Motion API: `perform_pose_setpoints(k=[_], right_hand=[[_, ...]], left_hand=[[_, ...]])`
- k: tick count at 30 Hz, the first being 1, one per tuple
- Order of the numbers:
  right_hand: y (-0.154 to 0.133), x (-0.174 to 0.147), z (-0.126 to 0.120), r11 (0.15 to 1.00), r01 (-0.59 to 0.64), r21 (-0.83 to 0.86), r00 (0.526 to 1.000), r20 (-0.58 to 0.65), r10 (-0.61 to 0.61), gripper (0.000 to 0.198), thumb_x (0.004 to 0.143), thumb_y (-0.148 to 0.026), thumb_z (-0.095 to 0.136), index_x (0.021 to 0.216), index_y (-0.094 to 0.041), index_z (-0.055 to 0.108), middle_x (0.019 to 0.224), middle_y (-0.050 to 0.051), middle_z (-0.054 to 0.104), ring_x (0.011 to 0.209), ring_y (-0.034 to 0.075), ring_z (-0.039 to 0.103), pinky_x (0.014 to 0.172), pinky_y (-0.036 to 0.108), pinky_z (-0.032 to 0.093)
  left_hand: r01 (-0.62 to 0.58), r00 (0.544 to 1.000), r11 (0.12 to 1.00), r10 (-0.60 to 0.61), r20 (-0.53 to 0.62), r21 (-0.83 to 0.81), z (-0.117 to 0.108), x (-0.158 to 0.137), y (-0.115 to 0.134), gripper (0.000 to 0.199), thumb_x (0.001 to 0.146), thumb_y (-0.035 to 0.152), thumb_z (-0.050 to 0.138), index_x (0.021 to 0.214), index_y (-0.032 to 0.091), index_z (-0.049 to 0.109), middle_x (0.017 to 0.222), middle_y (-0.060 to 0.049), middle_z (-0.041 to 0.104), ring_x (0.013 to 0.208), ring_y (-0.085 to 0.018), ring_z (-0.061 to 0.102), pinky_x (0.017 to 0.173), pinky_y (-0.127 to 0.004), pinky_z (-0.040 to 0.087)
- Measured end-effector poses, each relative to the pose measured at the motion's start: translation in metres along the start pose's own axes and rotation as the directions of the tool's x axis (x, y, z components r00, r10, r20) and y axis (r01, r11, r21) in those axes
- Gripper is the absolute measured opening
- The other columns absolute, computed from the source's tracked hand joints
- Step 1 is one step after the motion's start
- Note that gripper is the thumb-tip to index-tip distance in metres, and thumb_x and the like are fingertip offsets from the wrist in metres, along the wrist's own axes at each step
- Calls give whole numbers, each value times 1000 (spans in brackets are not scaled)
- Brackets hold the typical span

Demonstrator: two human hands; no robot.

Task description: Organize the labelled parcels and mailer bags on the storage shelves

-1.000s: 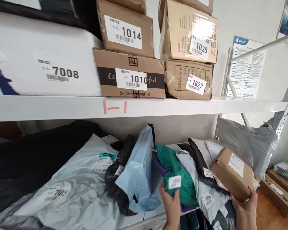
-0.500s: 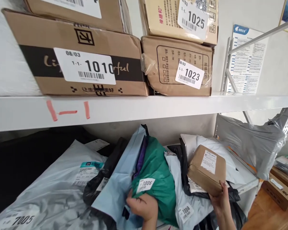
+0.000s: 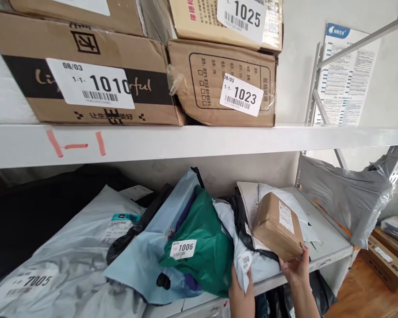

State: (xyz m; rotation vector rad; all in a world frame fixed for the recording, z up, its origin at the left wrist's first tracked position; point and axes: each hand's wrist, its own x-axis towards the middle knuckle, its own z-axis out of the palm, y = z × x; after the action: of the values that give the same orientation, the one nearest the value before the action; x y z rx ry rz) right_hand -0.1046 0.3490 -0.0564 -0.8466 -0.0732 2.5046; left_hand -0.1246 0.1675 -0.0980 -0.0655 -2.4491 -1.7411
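Note:
My right hand (image 3: 296, 266) supports a small brown cardboard box (image 3: 274, 229) by its lower right corner, the thumb on its side. The box is tilted and bears a white label. My left hand (image 3: 241, 285) grips the lower corner of a pale parcel bag (image 3: 226, 216), thumb in front, with the other fingers hidden. That bag's label is partly folded, with "08" showing. Left of it leans a green parcel bag (image 3: 207, 236) labelled 1006, against a light blue parcel bag (image 3: 142, 249). Behind the box are a black bag and white bags (image 3: 285, 194).
A white shelf beam (image 3: 185, 143) crosses above the parcels, carrying labelled cardboard boxes (image 3: 149, 84). A large grey parcel bag (image 3: 86, 247) labelled 7005 fills the left. A silver bag (image 3: 345, 190) stands at the shelf's right end. More boxes (image 3: 386, 260) sit on the floor.
My left hand has left the green bag and moved right to the pale bag's corner. The green and pale bags have shifted left. My right hand stays on the box.

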Motion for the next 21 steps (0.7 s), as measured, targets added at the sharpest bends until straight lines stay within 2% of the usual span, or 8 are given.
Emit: perform_pose_setpoints(k=[4,7,8,10,13,15,19,21], right_hand=[[-17,-1,3,997,-75,8,996,-44,75,29,83,-44,69,103,-24,62,78,0,76,71,22,73,65,35,63],[-19,-1,3,994,-104,27,994,-39,105,27,87,-45,65,105,-25,62,80,1,76,72,22,74,66,36,64],[-19,0,2,994,-107,35,994,-30,108,27,86,-45,66,105,-25,63,81,1,76,73,22,74,68,36,64],[-20,3,-1,993,-109,47,994,-14,109,28,85,-45,67,106,-26,63,83,1,77,76,22,74,70,37,64],[-25,12,-10,995,-97,25,995,11,96,30,80,-46,69,102,-27,63,86,2,77,82,23,74,74,39,64],[-30,22,-18,998,-61,2,998,30,61,32,76,-47,69,100,-27,63,88,3,76,86,25,74,78,41,64],[-46,37,-33,1000,19,-3,997,77,-19,40,70,-49,72,102,-27,62,93,4,76,91,25,73,80,42,63],[-56,39,-41,999,45,11,997,67,-46,44,69,-48,74,105,-26,61,94,4,75,91,25,73,80,41,63]], left_hand=[[-201,947,973,223,-233,113,-44,52,68,52,103,42,39,146,19,56,137,-17,71,122,-34,71,102,-49,61],[-297,804,835,481,-351,463,-69,64,107,57,102,26,44,158,15,45,155,-22,56,138,-38,60,110,-58,54],[-339,756,730,587,-290,593,-69,64,113,57,100,20,46,157,13,47,157,-23,53,143,-39,54,115,-61,49],[-475,687,443,726,5,760,-53,63,117,53,97,11,48,149,11,58,154,-23,57,149,-38,47,123,-62,40],[-663,630,108,615,474,741,-6,69,110,46,95,7,49,136,10,70,151,-20,62,150,-35,48,125,-56,41],[-731,611,37,482,628,682,24,79,105,47,98,11,50,140,16,69,156,-16,58,151,-34,47,124,-56,42],[-846,525,44,235,818,531,56,91,105,54,101,17,54,146,46,61,165,-6,48,141,-44,55,105,-68,50],[-864,502,50,167,848,502,61,95,109,50,99,15,56,139,42,68,153,-14,61,127,-44,65,95,-62,53]])
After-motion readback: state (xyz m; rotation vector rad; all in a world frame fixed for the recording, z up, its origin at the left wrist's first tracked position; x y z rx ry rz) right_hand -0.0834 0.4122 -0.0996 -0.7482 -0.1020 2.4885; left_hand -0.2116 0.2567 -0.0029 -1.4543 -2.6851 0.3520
